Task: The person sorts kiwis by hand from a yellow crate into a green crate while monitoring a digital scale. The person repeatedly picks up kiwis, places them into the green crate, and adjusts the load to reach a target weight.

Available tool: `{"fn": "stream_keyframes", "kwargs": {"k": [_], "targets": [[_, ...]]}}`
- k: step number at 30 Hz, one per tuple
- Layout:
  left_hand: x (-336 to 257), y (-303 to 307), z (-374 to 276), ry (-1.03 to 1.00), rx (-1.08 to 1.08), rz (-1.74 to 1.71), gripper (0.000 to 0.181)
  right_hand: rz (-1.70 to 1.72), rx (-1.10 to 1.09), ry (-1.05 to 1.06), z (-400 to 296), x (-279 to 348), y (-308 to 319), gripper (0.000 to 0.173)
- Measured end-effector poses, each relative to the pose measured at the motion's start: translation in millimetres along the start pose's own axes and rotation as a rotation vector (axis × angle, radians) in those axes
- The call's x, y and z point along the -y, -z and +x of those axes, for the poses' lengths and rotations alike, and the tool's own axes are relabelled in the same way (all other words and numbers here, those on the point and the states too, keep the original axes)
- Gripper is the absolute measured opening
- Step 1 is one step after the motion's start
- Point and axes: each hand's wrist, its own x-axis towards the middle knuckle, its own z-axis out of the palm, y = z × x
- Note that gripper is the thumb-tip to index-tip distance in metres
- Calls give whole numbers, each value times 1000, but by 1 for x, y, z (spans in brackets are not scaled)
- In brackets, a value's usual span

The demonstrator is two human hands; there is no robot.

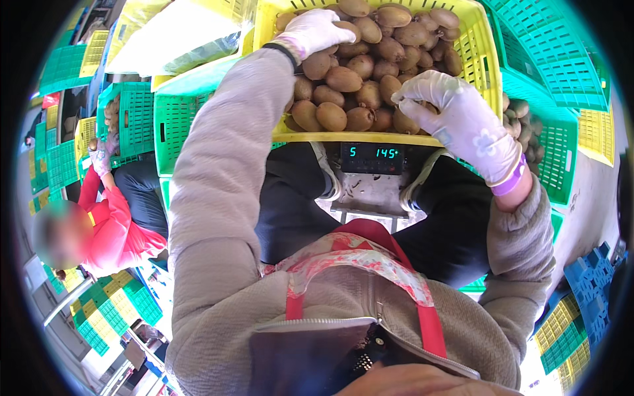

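A yellow plastic crate [488,79] filled with brown kiwifruit [344,79] stands in front of me, over a scale display [372,158] with lit green digits. My left hand [314,32], in a white glove with a black band at the wrist, rests at the crate's upper left with its fingers around a kiwifruit [348,30]. Over the right side of the fruit is my right hand [455,119], in a pale flower-patterned glove. Its thumb and fingertips are pinched close together near a kiwifruit; whether something small is between them I cannot tell.
Green crates stand left [173,128] and right [559,148], the right one holding kiwifruit [522,123]. White sheeting [168,37] lies over a yellow crate at the upper left. A co-worker in red [119,232] sits at the left beside another green crate [136,119]. A blue pallet [589,292] is at the lower right.
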Motion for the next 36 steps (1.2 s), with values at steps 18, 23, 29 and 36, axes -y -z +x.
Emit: {"fn": "stream_keyframes", "kwargs": {"k": [18, 23, 29, 36], "targets": [[-64, 21, -143, 83, 298, -988, 53, 145, 71, -252, 13, 47, 7, 69], [-85, 12, -143, -36, 337, -910, 54, 111, 105, -187, 11, 40, 6, 77], [-105, 11, -146, 9, 299, -885, 43, -21, 90, -204, 8, 47, 7, 69], [-99, 2, -141, -61, 259, -1006, 44, -118, -8, -180, -1, 27, 17, 60]]}}
